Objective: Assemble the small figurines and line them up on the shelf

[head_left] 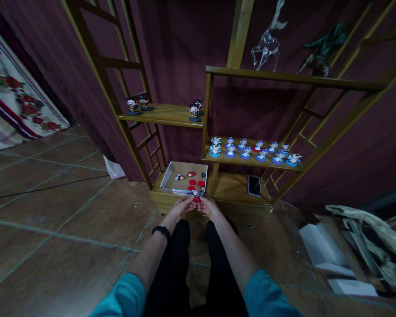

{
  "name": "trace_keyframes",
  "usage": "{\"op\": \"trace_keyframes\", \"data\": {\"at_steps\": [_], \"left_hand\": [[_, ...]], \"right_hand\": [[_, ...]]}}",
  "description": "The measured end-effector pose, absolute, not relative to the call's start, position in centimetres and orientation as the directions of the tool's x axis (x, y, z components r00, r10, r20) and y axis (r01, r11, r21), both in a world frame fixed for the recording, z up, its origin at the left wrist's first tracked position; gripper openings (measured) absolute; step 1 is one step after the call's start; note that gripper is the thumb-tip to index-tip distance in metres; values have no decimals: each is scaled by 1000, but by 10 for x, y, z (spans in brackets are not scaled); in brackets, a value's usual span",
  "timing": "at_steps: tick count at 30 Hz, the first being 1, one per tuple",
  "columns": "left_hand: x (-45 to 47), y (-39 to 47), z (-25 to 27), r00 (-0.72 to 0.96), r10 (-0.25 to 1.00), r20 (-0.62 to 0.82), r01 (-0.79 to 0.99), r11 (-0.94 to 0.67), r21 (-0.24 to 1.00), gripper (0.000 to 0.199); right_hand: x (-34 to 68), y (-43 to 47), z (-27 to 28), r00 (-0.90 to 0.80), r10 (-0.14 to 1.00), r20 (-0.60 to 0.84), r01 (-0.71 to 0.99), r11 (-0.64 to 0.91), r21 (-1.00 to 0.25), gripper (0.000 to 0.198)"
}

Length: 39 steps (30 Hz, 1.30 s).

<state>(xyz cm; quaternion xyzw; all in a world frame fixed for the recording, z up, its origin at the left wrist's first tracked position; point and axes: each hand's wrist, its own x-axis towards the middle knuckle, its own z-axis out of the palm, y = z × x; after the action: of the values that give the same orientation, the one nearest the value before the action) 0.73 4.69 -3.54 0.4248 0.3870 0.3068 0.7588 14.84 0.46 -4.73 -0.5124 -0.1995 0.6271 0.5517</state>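
Note:
Both my hands meet in front of the wooden shelf, holding a small figurine [196, 193] on a red round base between the fingertips. My left hand [184, 206] pinches it from the left, my right hand [207, 206] from the right. Just beyond them is a shallow cardboard box [166, 180] on the lowest shelf. Inside it lie several loose figurines, one of them a dark-haired figurine [180, 177], and several red discs [192, 182]. On the middle shelf stand two rows of blue-and-white figurines [246, 152] on round bases.
Black-haired figurines [194, 112] stand on the upper left shelf [168, 115]. A phone [254, 186] lies on the bottom shelf, right of the box. Above are a clear glass horse [267, 46] and a green statue [325, 48]. White boxes [323, 248] and cloth lie on the floor at right.

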Motion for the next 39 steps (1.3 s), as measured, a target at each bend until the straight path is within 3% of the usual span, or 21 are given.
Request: {"op": "trace_keyframes", "data": {"at_steps": [39], "left_hand": [[8,49,-38,465,772,-434,-12,496,868,46]], "right_hand": [[150,5,-50,81,909,-409,-460,-330,-824,21]]}}
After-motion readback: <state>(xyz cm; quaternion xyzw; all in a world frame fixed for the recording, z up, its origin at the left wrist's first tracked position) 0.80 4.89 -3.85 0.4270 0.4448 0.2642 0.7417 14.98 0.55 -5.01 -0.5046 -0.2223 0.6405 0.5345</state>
